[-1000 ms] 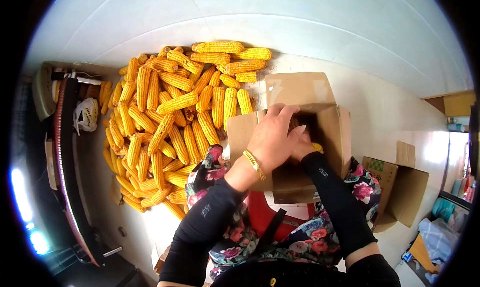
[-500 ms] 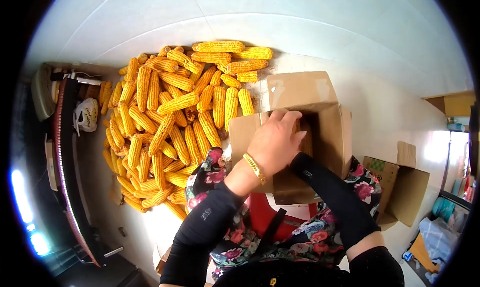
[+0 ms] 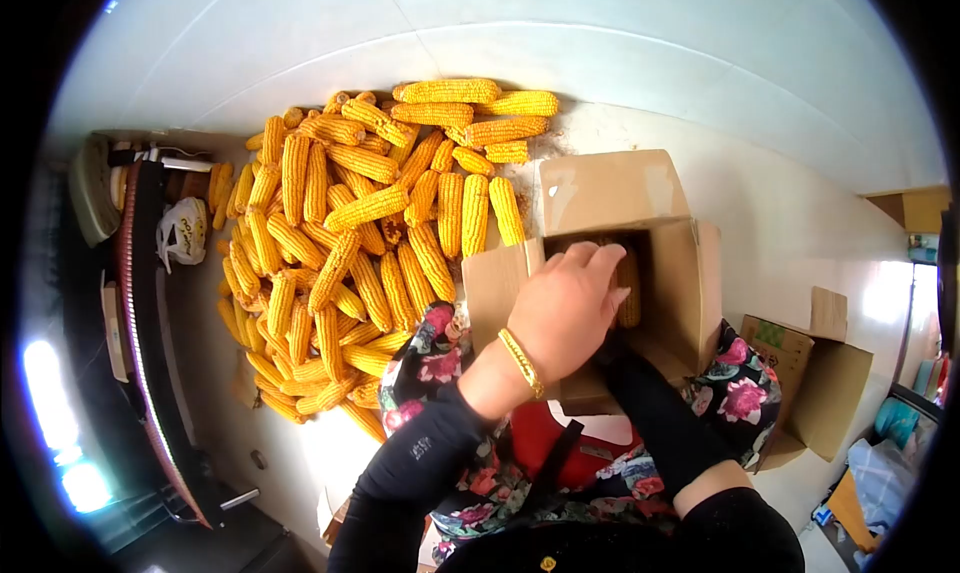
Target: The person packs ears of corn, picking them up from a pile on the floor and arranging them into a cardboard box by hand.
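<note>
Left hand (image 3: 560, 318), bearing a bracelet (image 3: 521, 363), is over the 9 o'clock side of the box (image 3: 676, 303), knuckles up and fingers bent toward the opening; whether it grips anything cannot be told. Right hand is hidden; its sleeve (image 3: 665, 413) enters from 5 o'clock, and its grip cannot be determined. Inside the box, just beside the left fingers toward 3 o'clock, a cob (image 3: 629, 298) is partly visible. Taking the box as centre, the corn pile (image 3: 345, 273) lies on the floor at 9 o'clock; a second box (image 3: 832, 398), open, sits at 4 o'clock.
</note>
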`<state>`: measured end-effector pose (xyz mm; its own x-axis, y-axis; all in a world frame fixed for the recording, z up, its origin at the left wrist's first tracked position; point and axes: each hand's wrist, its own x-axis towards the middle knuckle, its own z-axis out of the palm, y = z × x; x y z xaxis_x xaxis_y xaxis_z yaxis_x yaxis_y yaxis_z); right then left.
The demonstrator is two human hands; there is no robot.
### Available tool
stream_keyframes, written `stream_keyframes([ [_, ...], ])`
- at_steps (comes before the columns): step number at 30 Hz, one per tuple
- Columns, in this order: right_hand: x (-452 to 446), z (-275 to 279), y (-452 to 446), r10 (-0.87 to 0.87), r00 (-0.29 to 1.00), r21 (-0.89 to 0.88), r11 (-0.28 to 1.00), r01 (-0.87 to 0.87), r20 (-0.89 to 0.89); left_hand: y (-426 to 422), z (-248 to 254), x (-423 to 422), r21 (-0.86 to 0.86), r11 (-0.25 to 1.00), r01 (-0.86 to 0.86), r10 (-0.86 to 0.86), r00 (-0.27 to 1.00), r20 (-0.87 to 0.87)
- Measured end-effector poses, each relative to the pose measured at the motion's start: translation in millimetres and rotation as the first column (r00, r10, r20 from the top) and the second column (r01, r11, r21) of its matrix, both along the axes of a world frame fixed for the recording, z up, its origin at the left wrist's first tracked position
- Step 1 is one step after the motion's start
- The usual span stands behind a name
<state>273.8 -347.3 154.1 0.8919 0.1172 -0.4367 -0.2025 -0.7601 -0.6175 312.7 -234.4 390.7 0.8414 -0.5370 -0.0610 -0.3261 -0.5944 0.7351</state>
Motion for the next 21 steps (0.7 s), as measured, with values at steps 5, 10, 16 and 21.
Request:
stream_keyframes([
  [5,-1.2,-11.0,-6.3,0.06,0.996,-0.008,0.998,-0.06,-0.064,-1.7,-4.1,4.0,0.062,0.997,0.039,-0.041,0.998,0.041],
  [10,-20.3,-11.3,-26.6,0.176,0.968,-0.142,0.969,-0.202,-0.178,-1.3,9.2,11.0,0.175,0.984,0.024,-0.036,0.997,0.068],
  [16,-35.8,2.3,-18.0,0.369,0.916,-0.443,0.803,-0.399,-0.158,8.0,4.7,19.4,0.189,0.981,-0.041,0.034,0.999,0.04],
  [21,-34.1,76.5,-31.5,0.491,0.808,-0.229,0.788,-0.571,-0.325,25.7,-5.5,25.8,0.053,0.984,-0.169,0.161,0.977,0.141],
])
